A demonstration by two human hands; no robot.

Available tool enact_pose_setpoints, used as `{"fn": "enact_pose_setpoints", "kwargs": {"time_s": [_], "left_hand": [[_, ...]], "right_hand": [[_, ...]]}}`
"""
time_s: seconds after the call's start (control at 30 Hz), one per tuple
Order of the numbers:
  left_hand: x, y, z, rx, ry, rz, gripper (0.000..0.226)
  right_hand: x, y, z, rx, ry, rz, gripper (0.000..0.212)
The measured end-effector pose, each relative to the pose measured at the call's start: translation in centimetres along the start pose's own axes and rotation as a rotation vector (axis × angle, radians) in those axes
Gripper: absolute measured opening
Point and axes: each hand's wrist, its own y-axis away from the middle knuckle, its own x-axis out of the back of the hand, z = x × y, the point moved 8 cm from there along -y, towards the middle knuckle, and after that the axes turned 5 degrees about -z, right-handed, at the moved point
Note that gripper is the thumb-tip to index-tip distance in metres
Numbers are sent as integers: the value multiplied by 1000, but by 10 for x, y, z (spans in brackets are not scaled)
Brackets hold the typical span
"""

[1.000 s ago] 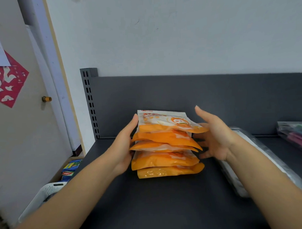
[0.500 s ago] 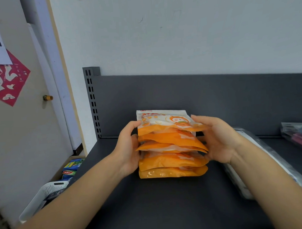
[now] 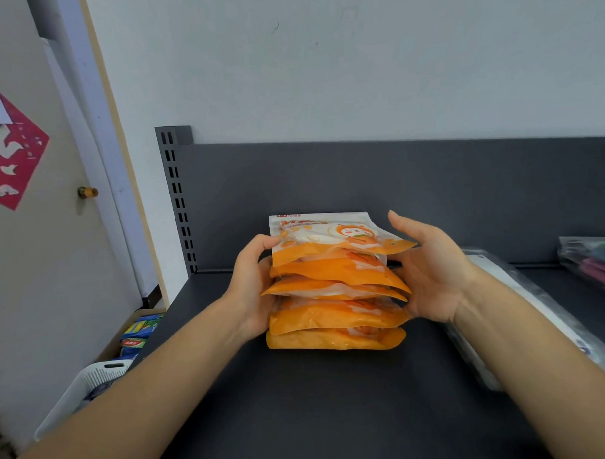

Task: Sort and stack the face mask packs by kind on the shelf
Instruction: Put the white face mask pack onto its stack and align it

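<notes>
Stack: five orange face mask packs [image 3: 335, 286] piled flat on the dark shelf [image 3: 300, 408], near its back panel, roughly centred in view. Top pack shows a white upper part with a cartoon figure; the lower four show orange edges, fanned unevenly.
Left hand [image 3: 251, 286]: pressed against the left side of the stack, fingers curled, thumb tip on the top pack's left edge. Grip closed lightly on the pile, not pinching a single pack.
Right hand [image 3: 433, 273]: palm facing the right side of the stack, fingers spread and extended; lower fingers touch the middle packs, upper fingers stand just clear of the top pack.
Right of stack: clear-wrapped white mask pack [image 3: 523, 311] lying flat on the shelf, partly behind the right forearm.
Far right: clear bag with dark coloured items [image 3: 594, 263], cut by the frame edge.
Left of shelf: slotted upright [image 3: 178, 199]; below, white basket [image 3: 90, 381] and a box of coloured packets [image 3: 138, 334].
</notes>
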Motion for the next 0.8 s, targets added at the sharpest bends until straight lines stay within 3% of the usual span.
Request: {"fn": "enact_pose_setpoints", "kwargs": {"time_s": [0.3,0.57,0.8], "left_hand": [[1,0,11,-78,-63,-23,51],[-8,0,11,-78,-80,-86,47],[-11,0,12,-96,-72,-126,48]], "right_hand": [[13,-10,2,9,11,53,71],[9,-14,4,64,-39,98,51],[11,-15,3,74,-45,107,49]]}}
